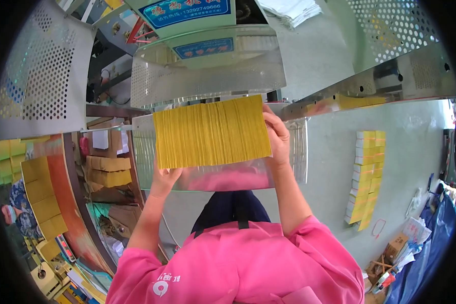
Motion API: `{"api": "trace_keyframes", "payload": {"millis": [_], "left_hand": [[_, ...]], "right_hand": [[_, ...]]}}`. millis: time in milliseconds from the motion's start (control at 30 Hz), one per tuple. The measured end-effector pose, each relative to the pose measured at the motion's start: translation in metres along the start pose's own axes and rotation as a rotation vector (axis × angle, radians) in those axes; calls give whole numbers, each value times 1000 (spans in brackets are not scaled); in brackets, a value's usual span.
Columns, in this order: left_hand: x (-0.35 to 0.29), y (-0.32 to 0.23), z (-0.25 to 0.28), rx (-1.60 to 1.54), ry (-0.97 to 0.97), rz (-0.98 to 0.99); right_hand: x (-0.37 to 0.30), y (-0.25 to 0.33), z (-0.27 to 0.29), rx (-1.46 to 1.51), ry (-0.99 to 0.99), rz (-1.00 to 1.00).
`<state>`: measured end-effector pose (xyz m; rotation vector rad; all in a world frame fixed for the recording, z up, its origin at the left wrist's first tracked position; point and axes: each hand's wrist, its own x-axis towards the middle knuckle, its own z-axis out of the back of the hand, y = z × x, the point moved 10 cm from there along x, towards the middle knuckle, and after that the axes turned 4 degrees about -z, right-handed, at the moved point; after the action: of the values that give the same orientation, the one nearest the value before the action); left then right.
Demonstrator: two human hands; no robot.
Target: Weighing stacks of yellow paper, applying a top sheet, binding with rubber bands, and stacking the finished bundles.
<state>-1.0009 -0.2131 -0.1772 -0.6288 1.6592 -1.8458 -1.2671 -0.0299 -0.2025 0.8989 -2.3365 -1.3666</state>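
Between my two hands is a thick stack of yellow paper sheets (213, 131), its many thin edges facing up. My right hand (277, 136) presses against the right end, fingers bent around the upper corner. At the lower left corner, my left hand (166, 178) grips the stack, with most of its fingers hidden beneath it. Below the stack lies a shiny metal tray (228, 181) that reflects my pink top. A clear curved guard (207, 66) of the machine stands just beyond the stack.
Perforated metal panels (40, 71) flank the machine at left, and a metal rail (370, 76) runs along the right. Bundled yellow stacks (365, 177) line the floor at right. More yellow blocks (43, 195) sit on a rusty red bench (76, 202) at left. A blue tarp (430, 243) covers things at lower right.
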Motion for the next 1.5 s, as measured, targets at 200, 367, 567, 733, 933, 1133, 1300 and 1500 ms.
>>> {"api": "trace_keyframes", "payload": {"millis": [200, 367, 567, 733, 933, 1133, 1300, 1500], "left_hand": [[10, -13, -11, -57, 128, 113], [14, -63, -5, 166, 74, 273], [27, -20, -24, 339, 314, 355], [19, -18, -24, 287, 297, 396], [15, -15, -22, 293, 239, 414], [11, -18, -18, 294, 163, 393], [11, -22, -23, 302, 155, 415], [7, -18, -20, 262, 146, 475]], "right_hand": [[-6, 17, -28, -44, -54, -128], [-18, 57, -33, -550, -20, -366], [-25, 8, 9, -503, -70, -562], [-40, 25, 7, -219, -106, -516], [-41, 28, 4, -266, 48, -436], [-46, 25, 12, -267, -5, -436], [-46, 50, 24, -590, -115, -335], [-29, 98, 15, -921, -151, -88]]}}
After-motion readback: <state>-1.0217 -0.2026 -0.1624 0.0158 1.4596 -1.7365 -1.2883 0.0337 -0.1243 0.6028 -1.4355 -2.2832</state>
